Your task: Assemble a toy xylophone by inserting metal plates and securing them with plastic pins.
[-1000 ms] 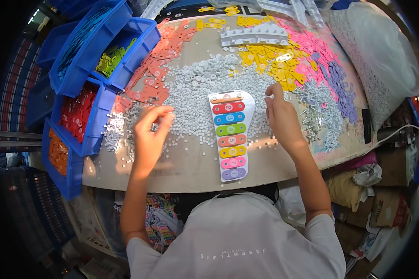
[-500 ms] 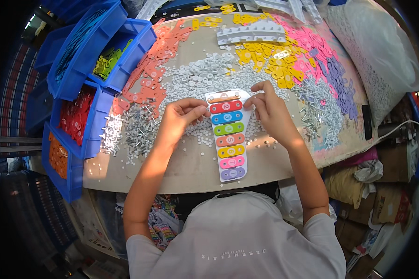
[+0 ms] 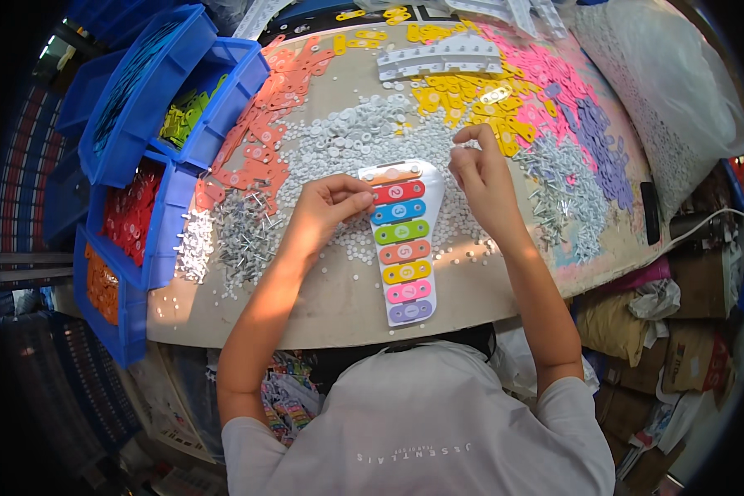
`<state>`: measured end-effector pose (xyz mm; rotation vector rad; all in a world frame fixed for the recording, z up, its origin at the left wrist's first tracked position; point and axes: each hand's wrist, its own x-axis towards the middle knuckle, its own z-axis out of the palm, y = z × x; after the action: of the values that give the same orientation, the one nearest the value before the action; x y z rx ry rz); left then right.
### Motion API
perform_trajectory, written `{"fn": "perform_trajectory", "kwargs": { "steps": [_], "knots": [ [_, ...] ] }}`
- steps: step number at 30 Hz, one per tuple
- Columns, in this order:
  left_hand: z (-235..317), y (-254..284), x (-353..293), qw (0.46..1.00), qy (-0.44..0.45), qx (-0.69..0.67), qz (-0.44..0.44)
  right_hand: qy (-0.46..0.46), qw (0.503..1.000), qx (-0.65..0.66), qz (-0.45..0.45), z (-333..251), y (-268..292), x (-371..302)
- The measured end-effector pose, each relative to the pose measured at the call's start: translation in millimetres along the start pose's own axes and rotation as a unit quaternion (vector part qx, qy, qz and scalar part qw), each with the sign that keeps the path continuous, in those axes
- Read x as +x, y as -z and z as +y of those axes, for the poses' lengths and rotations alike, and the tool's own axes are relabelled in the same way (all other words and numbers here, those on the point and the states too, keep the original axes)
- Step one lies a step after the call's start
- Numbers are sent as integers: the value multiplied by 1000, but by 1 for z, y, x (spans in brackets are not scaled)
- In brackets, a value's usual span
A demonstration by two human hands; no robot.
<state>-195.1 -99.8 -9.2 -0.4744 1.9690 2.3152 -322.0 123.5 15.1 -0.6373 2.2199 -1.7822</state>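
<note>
A toy xylophone (image 3: 436,217) lies on the table in front of me, its white base carrying a column of coloured bars: orange at the far end, then red, blue, green, coral, yellow, pink and purple. My left hand (image 3: 326,212) pinches its left edge beside the red bar. To the right of its far end, my right hand (image 3: 481,178) is lifted off it with thumb and bent fingers drawn together. Whatever small piece may be between those fingertips cannot be made out. White round washers (image 3: 372,124) are heaped just beyond the xylophone.
Blue bins (image 3: 161,227) with coloured bars line the left side. Metal pins lie in piles left (image 3: 252,236) and right (image 3: 558,198). Loose coral (image 3: 260,132), yellow (image 3: 504,124), pink and purple bars cover the far table, with a white base (image 3: 438,59). A clear bag (image 3: 678,99) stands right.
My right hand has moved away from the xylophone's right edge, up and to the right. The left hand stays at the left edge.
</note>
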Motion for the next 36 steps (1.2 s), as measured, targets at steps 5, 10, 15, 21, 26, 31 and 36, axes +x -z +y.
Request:
{"fn": "perform_trajectory", "kwargs": {
  "steps": [5, 10, 15, 21, 26, 31, 36],
  "knots": [
    [2, 0, 2, 1000, 25, -4, -4, -79, 992, 66, -76, 0, -1, -2],
    [5, 2, 8, 998, 54, 32, -7, -147, 964, 112, -191, -2, 0, 4],
    [10, -5, 7, 990, 107, 84, 37, -178, 948, 129, -231, -1, 0, 7],
    [12, -8, 8, 991, 110, 65, 36, -176, 947, 120, -239, 1, -6, 8],
    [11, -1, 16, 987, 140, 80, -26, -170, 956, 83, -224, 0, -5, 10],
    [6, 6, 18, 986, 140, 89, -30, -68, 960, -204, -180, -16, -9, 10],
    [14, 12, 27, 969, 182, 147, -74, -92, 937, -276, -193, 5, 3, 23]
  ]
}}
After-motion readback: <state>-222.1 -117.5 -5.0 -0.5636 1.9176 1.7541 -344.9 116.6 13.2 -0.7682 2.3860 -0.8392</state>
